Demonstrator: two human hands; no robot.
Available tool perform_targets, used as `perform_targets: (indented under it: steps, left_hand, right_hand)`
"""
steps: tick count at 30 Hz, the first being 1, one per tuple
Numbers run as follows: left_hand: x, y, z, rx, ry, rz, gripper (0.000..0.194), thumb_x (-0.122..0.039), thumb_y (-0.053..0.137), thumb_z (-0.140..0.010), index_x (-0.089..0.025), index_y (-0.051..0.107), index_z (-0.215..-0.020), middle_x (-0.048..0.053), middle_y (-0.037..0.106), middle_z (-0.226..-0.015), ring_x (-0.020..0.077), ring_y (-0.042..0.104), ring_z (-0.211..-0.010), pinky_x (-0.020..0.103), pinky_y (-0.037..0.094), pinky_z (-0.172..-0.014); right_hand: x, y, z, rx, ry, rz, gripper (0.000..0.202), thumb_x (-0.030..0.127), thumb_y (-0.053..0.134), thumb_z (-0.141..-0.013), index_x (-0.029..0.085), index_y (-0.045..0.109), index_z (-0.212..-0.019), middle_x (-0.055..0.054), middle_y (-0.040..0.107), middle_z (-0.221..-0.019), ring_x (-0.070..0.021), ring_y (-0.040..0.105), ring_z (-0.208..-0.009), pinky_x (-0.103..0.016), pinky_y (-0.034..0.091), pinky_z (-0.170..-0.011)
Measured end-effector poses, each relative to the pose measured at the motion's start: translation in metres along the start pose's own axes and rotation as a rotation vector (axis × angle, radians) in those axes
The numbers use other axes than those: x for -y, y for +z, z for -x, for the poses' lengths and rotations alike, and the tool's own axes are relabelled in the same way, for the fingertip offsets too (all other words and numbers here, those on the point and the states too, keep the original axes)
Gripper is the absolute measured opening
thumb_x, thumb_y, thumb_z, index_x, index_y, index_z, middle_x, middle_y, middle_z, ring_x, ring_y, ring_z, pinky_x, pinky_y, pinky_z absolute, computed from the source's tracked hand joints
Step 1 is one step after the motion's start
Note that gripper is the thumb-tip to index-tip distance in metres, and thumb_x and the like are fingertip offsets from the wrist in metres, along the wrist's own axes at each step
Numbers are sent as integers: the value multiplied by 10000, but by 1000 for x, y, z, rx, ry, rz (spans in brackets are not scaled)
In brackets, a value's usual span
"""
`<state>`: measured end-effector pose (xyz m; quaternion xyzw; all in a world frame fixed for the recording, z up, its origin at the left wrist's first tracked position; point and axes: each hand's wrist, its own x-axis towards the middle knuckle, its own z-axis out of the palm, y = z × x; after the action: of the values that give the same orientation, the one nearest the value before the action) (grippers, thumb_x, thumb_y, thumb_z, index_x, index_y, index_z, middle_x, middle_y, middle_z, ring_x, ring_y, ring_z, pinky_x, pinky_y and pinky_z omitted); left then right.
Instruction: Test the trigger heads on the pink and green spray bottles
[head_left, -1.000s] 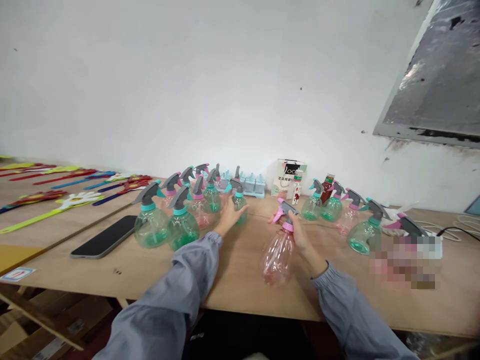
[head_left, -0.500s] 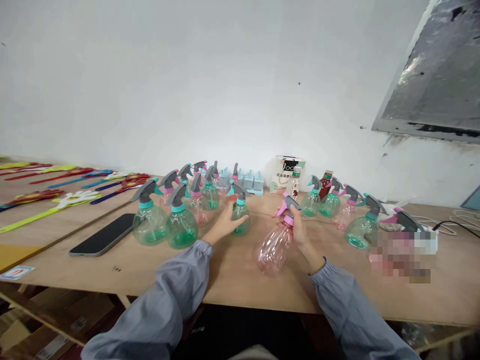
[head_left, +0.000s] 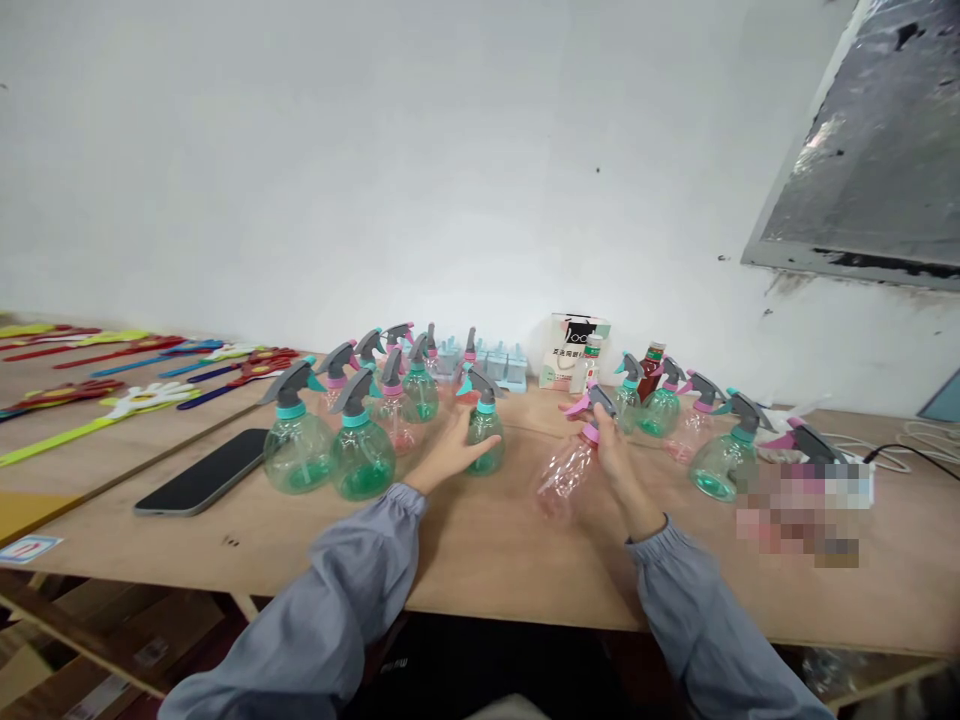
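Observation:
My left hand (head_left: 450, 452) is wrapped round the body of a green spray bottle (head_left: 487, 458), its thumb across the front and its fingers partly hidden behind. This bottle stands upright, with a grey head and a turquoise collar. My right hand (head_left: 616, 455) grips a clear pink spray bottle (head_left: 566, 478) at its neck and grey-and-pink head. The pink bottle is tilted, its base toward the lower left. Left of my left hand stand several spray bottles, among them a green one (head_left: 363, 460). More stand to the right, including a green one (head_left: 721, 465).
A black phone (head_left: 206, 472) lies at the left. Colourful hand-shaped clappers (head_left: 146, 402) lie beyond it. Along the wall are pale blue moulds (head_left: 504, 368), a printed box (head_left: 564, 350) and a red-brown bottle (head_left: 651, 372). White cables (head_left: 892, 455) lie at the right.
My right hand has moved the pink spray bottle to the right and slightly away from me. My left hand and the green bottle have shifted very slightly right.

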<state>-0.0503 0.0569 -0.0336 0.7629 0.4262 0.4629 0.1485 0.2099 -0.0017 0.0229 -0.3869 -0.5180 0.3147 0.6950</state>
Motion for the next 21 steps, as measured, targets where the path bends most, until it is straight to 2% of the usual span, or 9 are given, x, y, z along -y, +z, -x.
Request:
perform_targets:
  steps: [2,5,8,11,15,19,21]
  left_hand:
    - [1,0,0,-7,17,-6,810,-572,661,-857,-244,339,-1524,144,479,-1531,299,450,-1441,436,350,-1200]
    - [3,1,-1,-2,28,-23,766,-575,659,-860,-254,380,-1498,131,495,-1521,299,462,-1429,442,362,-1192]
    - [3,2,-1,28,11,-28,726,-577,642,-874,-244,414,-1478,136,522,-1499,306,485,-1410,447,388,-1171]
    - [3,1,0,12,4,-48,765,-580,661,-860,-249,399,-1498,137,502,-1521,312,464,-1429,443,388,-1169]
    - [3,0,0,11,14,-39,768,-572,673,-854,-269,397,-1504,123,507,-1519,304,470,-1424,439,406,-1157]
    - [2,1,0,54,-2,8,716,-568,651,-870,-273,420,-1481,112,537,-1488,291,498,-1400,432,412,-1156]
    - [1,2,1,9,-3,20,718,-571,685,-840,-267,463,-1451,115,555,-1467,298,512,-1385,437,418,-1151]
  right_hand:
    - [-6,-17,-13,-77,-20,41,465,667,683,-765,234,721,-930,-50,771,-905,-222,718,-880,-317,570,-695]
    - [-16,-58,-38,-214,-94,145,466,618,748,-722,216,727,-956,-53,763,-863,-245,723,-846,-378,573,-741]
    - [-26,-105,-67,-340,-200,286,540,639,723,-701,184,725,-992,-91,752,-895,-278,707,-898,-441,561,-806]
    - [-38,-138,-89,-426,-251,380,628,688,676,-677,162,710,-1019,-127,742,-950,-279,684,-898,-474,539,-853]
    - [-52,-153,-102,-450,-266,500,618,700,639,-683,155,700,-969,-133,728,-894,-270,646,-844,-476,519,-846]
    - [-59,-150,-107,-427,-308,531,585,654,631,-707,147,696,-991,-153,732,-957,-278,633,-899,-479,492,-898]
    - [-61,-147,-109,-423,-290,553,587,638,655,-689,135,696,-989,-167,732,-963,-291,629,-913,-498,481,-913]
